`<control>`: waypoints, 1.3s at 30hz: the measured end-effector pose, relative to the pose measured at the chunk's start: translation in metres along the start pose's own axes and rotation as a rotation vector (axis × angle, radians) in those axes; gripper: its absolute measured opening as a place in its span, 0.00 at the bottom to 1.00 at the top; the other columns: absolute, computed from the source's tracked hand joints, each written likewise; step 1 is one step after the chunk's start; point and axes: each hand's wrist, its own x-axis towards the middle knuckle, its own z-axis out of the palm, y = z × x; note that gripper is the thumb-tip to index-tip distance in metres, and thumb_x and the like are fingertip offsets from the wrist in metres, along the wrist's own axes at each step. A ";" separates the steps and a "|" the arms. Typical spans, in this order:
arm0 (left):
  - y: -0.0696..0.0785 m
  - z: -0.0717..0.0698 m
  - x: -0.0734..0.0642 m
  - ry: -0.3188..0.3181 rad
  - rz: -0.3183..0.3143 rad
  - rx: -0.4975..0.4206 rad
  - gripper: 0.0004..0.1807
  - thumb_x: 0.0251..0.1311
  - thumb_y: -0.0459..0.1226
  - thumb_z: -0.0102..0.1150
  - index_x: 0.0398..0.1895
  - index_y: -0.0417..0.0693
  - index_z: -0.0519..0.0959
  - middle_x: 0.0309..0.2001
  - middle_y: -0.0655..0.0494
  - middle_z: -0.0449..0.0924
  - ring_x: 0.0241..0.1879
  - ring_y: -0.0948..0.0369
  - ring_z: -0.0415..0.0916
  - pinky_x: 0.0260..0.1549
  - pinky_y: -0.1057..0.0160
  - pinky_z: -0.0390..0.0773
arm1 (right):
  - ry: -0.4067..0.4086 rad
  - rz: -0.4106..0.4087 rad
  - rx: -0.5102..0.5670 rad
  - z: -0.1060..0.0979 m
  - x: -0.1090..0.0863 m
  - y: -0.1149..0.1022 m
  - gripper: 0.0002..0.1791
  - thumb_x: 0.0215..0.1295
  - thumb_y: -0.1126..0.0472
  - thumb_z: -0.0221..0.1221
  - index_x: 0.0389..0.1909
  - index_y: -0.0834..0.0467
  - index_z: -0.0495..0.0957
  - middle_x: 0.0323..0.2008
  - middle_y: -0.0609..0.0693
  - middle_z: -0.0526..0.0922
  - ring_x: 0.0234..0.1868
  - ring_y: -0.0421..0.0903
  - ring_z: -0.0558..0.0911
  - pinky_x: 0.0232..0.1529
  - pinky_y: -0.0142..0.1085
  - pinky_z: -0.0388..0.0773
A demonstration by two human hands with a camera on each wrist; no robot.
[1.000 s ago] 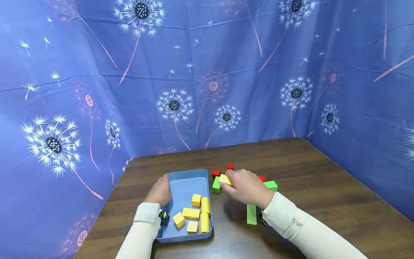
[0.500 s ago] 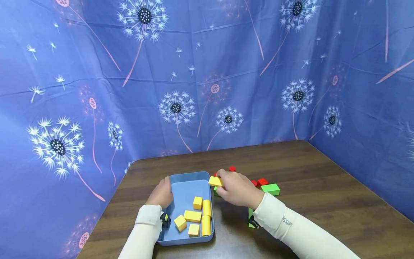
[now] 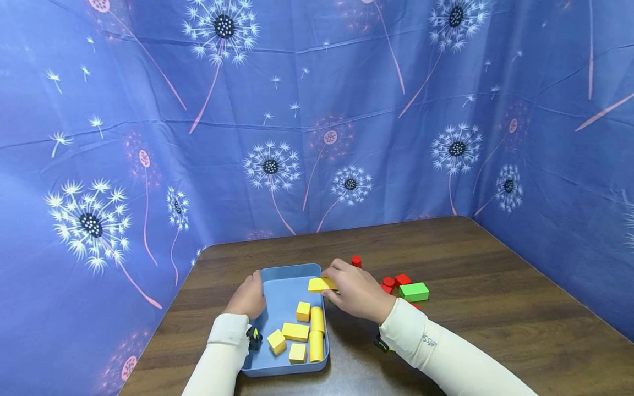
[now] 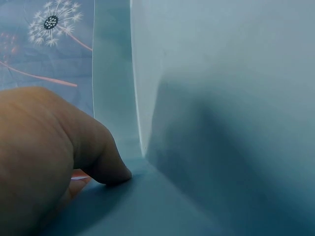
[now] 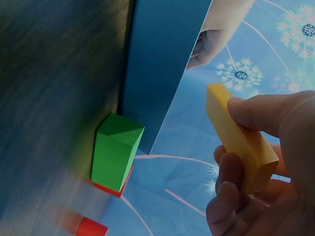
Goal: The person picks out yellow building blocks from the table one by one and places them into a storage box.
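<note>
In the head view my left hand (image 3: pixel 247 297) grips the left wall of a blue tray (image 3: pixel 292 271). The left wrist view has the thumb (image 4: pixel 106 160) pressed on the inside of that wall, with a bit of finger beyond the rim. My right hand (image 3: pixel 359 291) pinches a yellow rectangular block (image 3: pixel 319 284) above the tray's right rim. Thumb on one side and fingers on the other hold this block in the right wrist view. Lying in the tray are yellow cubes (image 3: pixel 276 341), a yellow oblong block (image 3: pixel 295 331) and two yellow cylinders (image 3: pixel 316 345).
A green block (image 3: pixel 414 292) and several red pieces (image 3: pixel 403 280) lie on the wooden table (image 3: pixel 470 275) right of the tray. Another green block (image 5: pixel 115 152) stands close to the tray's outer wall. Blue dandelion-print cloth (image 3: pixel 307 110) hangs behind the table.
My right hand has carried the yellow block leftward from over the green and red pieces to the tray's right rim. The left hand keeps its grip on the tray.
</note>
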 end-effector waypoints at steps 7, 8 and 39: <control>0.000 -0.001 0.001 0.003 0.015 0.018 0.38 0.68 0.29 0.53 0.77 0.25 0.53 0.70 0.26 0.66 0.69 0.35 0.69 0.67 0.36 0.73 | 0.015 -0.013 0.018 0.004 0.005 -0.005 0.23 0.61 0.50 0.74 0.55 0.53 0.85 0.47 0.44 0.84 0.42 0.37 0.82 0.43 0.32 0.87; 0.000 -0.001 0.001 0.003 0.013 0.018 0.37 0.68 0.29 0.54 0.77 0.25 0.53 0.70 0.26 0.66 0.69 0.35 0.69 0.67 0.36 0.73 | 0.014 -0.015 0.025 0.005 0.006 -0.006 0.22 0.61 0.51 0.74 0.55 0.53 0.85 0.47 0.44 0.84 0.42 0.37 0.83 0.44 0.32 0.87; 0.004 -0.002 -0.001 -0.006 -0.013 0.011 0.38 0.69 0.30 0.53 0.78 0.26 0.52 0.72 0.27 0.65 0.70 0.35 0.68 0.68 0.36 0.72 | -0.152 -0.059 0.028 0.045 0.031 -0.033 0.15 0.67 0.62 0.66 0.54 0.55 0.86 0.49 0.46 0.87 0.48 0.42 0.85 0.53 0.35 0.86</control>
